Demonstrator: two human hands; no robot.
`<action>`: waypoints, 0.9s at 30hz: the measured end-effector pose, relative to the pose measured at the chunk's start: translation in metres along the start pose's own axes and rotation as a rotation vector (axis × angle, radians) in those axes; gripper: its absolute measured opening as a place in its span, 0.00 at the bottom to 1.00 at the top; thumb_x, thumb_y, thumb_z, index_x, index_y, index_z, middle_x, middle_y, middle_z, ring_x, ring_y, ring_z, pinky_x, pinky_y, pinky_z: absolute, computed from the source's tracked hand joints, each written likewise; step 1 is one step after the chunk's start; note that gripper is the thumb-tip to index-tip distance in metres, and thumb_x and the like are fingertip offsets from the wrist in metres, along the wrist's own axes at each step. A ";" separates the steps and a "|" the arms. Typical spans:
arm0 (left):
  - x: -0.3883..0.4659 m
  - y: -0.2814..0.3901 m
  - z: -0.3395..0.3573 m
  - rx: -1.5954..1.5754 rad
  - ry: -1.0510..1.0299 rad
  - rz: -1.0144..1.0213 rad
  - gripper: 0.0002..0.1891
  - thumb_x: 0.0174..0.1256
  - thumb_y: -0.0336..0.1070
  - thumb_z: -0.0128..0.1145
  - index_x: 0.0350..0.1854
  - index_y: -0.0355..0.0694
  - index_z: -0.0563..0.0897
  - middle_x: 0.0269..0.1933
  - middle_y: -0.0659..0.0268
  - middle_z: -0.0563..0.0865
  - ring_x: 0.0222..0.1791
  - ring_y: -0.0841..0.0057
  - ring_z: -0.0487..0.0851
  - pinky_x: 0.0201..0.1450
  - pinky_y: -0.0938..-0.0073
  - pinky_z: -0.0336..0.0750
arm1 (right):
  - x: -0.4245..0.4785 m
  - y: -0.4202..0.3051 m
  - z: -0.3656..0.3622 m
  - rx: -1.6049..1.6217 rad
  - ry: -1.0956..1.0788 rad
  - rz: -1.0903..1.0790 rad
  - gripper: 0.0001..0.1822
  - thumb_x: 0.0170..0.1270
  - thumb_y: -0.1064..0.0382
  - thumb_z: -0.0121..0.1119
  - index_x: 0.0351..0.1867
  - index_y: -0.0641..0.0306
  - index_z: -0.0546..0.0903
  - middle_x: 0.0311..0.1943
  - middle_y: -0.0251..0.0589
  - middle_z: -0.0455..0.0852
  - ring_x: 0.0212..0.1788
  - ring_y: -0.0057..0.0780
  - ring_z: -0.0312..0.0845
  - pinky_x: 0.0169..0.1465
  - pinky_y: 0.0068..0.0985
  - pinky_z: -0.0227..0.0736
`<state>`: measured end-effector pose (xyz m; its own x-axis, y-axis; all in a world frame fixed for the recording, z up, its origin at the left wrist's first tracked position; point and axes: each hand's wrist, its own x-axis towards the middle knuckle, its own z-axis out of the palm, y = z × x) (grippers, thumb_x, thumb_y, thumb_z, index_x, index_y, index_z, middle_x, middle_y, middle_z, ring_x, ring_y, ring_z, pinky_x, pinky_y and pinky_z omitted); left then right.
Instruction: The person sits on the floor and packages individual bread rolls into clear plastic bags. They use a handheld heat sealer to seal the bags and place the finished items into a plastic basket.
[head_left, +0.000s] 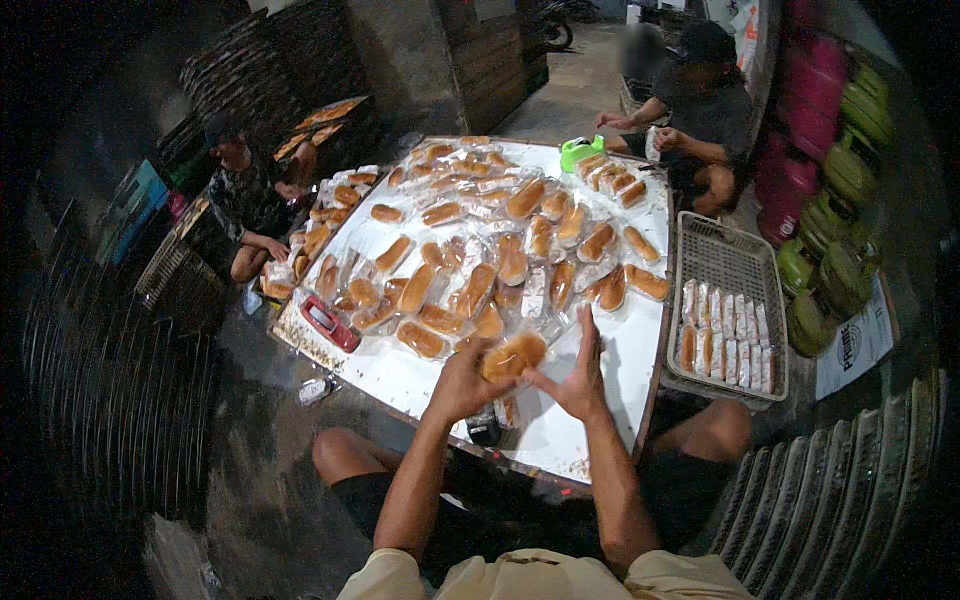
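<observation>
My left hand (465, 384) grips a golden bread bun (516, 357) in a clear plastic wrapper above the near part of the white tabletop (555, 442). My right hand (576, 379) is spread, its thumb tip at the bun's right end and its fingers pointing away from me. Whether that thumb presses on the bun, I cannot tell. Just beyond both hands lies a loose heap of wrapped buns (474, 291), some turned with the printed side of the wrapper up. Below my left hand, a black object (484, 433) is partly hidden at the table's near edge.
A red tape dispenser (330, 322) sits at the left edge, a green one (581, 154) at the far edge. Right of the table, a plastic crate (731, 259) holds rows of wrapped buns. Two people (251, 187) (705, 112) sit at the far sides. Stacked trays (832, 480) stand right.
</observation>
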<state>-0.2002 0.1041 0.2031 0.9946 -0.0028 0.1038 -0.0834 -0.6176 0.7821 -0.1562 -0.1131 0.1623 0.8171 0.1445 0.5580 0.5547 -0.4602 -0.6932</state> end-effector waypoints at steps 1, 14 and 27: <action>-0.009 0.011 -0.007 -0.036 -0.028 0.029 0.42 0.51 0.49 0.80 0.64 0.30 0.76 0.52 0.46 0.88 0.55 0.59 0.87 0.56 0.63 0.81 | 0.008 -0.025 -0.021 -0.055 -0.124 -0.046 0.67 0.44 0.47 0.84 0.80 0.66 0.50 0.78 0.61 0.55 0.77 0.53 0.58 0.78 0.45 0.52; -0.064 0.016 0.025 -0.794 -0.046 -0.320 0.25 0.72 0.45 0.67 0.63 0.36 0.77 0.51 0.65 0.85 0.49 0.80 0.82 0.54 0.74 0.78 | -0.031 -0.047 -0.003 0.258 -0.161 0.294 0.23 0.63 0.58 0.74 0.54 0.65 0.78 0.46 0.45 0.84 0.46 0.33 0.84 0.50 0.32 0.79; -0.072 -0.011 0.010 -1.133 -0.532 -0.165 0.29 0.79 0.51 0.54 0.70 0.33 0.72 0.54 0.56 0.88 0.54 0.74 0.86 0.56 0.71 0.80 | -0.004 -0.053 -0.045 1.054 -0.584 0.271 0.15 0.66 0.64 0.67 0.23 0.67 0.79 0.20 0.41 0.79 0.22 0.28 0.70 0.26 0.29 0.61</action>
<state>-0.2701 0.1031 0.1813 0.8781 -0.4682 -0.0985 0.2996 0.3775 0.8762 -0.1954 -0.1285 0.2174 0.7226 0.6486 0.2390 -0.0091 0.3548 -0.9349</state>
